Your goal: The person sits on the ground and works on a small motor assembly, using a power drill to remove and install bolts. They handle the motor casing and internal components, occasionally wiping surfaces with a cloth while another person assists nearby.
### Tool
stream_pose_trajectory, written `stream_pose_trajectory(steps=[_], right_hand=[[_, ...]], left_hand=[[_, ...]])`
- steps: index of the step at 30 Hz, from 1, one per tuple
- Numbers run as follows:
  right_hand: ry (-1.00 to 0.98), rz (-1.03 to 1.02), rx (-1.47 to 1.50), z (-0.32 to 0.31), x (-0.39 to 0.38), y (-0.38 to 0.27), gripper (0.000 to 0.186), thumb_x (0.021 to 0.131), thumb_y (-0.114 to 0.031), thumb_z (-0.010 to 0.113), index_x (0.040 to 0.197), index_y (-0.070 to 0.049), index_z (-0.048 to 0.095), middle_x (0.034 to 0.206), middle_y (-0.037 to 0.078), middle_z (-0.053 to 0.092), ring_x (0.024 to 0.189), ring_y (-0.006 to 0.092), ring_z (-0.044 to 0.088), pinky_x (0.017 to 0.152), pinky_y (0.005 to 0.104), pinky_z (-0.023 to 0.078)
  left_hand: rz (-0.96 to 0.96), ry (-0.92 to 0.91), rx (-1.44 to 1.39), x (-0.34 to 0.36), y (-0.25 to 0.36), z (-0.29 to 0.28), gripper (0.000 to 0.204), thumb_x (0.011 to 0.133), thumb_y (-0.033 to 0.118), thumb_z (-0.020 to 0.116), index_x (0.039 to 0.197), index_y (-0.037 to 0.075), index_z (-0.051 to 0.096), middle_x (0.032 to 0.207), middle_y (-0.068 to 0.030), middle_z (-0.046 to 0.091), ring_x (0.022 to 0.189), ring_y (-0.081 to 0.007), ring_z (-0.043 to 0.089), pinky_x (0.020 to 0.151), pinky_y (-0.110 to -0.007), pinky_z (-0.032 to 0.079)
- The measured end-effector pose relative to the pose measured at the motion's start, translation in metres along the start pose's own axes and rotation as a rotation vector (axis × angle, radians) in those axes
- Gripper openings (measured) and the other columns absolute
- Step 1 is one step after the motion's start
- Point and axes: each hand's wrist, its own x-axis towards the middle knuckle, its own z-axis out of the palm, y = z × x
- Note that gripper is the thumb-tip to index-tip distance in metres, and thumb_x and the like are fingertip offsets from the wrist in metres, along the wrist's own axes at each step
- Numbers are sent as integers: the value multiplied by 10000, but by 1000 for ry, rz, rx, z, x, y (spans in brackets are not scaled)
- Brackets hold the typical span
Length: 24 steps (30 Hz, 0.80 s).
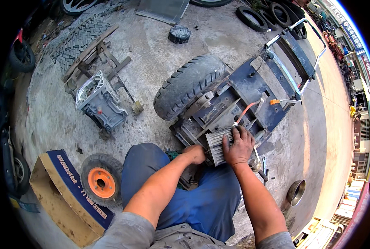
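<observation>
My right hand point(239, 147) presses on a silver finned metal housing point(215, 151) at the near end of an upturned dark frame point(245, 93), its fingers curled over the top. My left hand point(193, 154) is closed low beside the housing's left side, between my knees; what it holds is hidden. A green object point(172, 155), perhaps a tool, lies just left of it, partly covered. A red cable point(246, 110) runs up from the housing. A large treaded tyre point(176, 91) is attached to the frame's left side. An orange connector point(274, 101) sits on the frame.
A cast metal gearbox casing point(102, 106) rests by rusty stands at left. A small orange-rimmed wheel point(100, 182) and open cardboard box point(44, 186) lie at lower left. A metal ring point(295, 193) is at right. Loose tyres point(266, 18) lie behind, on rough concrete point(139, 50).
</observation>
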Motion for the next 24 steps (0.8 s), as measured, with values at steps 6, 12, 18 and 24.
stream_pose_trajectory(steps=[6,12,18,24], right_hand=[[23,-2,-14,0,0,4,473,867,-425,639,1185,-77,683,1296,120,603,1272,337,503,1109,503,310],[7,-17,-23,-1,0,2,469,867,-416,662,1196,-81,663,1302,121,585,1266,335,503,1097,479,321],[-21,9,7,0,1,2,474,866,-423,643,1192,-80,679,1312,135,596,1268,344,506,1096,492,328],[-30,21,11,-1,0,2,477,865,-431,646,1191,-84,677,1312,139,594,1266,345,507,1092,492,330]], left_hand=[[57,134,-50,-14,9,-1,252,779,223,679,932,40,759,1008,-214,723,951,-376,703,810,-468,555],[55,559,7,-16,0,36,216,761,222,729,868,36,755,939,-209,722,897,-375,705,813,-484,556],[-32,294,-6,-21,3,19,275,776,221,740,972,28,737,1066,-214,713,984,-373,691,849,-472,548],[-66,308,-331,-46,-11,11,449,820,235,768,1187,5,652,1076,-229,710,1042,-391,675,910,-440,529]])
